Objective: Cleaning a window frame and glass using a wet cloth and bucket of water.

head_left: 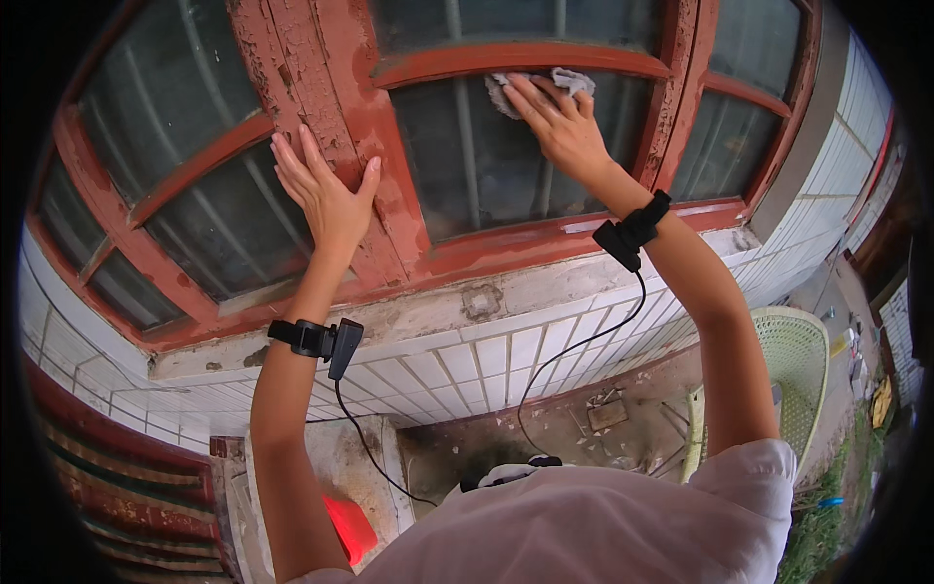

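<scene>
My right hand presses a crumpled grey cloth against the upper part of a glass pane, just under a red wooden crossbar. Part of the cloth bunches out between the fingers. Spread flat, my left hand rests on the wide red window post, whose paint is cracked and peeling. Nothing is held in it. Pale vertical bars show behind the glass. Each wrist wears a black strap with a small cabled device.
Below the window runs a worn sill above white wall tiles. A pale green woven chair stands at the right. A red object lies low beside my left arm. Broken bits and a brick litter the ground. Wrist cables hang down.
</scene>
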The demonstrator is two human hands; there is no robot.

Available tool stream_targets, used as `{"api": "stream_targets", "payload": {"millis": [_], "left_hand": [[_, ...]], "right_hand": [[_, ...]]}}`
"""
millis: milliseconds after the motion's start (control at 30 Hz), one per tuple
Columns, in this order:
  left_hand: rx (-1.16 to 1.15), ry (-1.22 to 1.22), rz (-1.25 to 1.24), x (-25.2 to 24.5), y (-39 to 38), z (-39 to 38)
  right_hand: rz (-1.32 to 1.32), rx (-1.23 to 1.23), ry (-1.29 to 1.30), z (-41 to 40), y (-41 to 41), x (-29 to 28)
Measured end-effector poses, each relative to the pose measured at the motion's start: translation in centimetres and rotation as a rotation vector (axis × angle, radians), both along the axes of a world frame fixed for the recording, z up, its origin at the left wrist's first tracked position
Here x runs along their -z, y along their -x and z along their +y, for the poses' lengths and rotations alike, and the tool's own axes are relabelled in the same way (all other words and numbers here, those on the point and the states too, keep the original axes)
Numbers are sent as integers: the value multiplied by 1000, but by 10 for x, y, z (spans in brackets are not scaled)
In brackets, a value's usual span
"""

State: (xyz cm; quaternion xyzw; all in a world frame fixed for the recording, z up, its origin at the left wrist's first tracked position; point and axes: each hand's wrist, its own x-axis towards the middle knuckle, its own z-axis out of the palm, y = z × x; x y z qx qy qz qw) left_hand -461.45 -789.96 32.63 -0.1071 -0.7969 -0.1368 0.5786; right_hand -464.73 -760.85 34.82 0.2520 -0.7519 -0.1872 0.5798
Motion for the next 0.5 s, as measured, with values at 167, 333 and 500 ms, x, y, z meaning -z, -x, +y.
{"api": "stream_targets", "payload": {"millis": [167,333,500], "left_hand": [[26,76,71,20,25,-6],[13,133,119,30,42,-12],[27,156,124,40,51,-24]], "right_hand": [[-25,-50,349,68,3,40],[-85,-258,207,3,25,52],[-329,-316,-190,-66,19,80]]}}
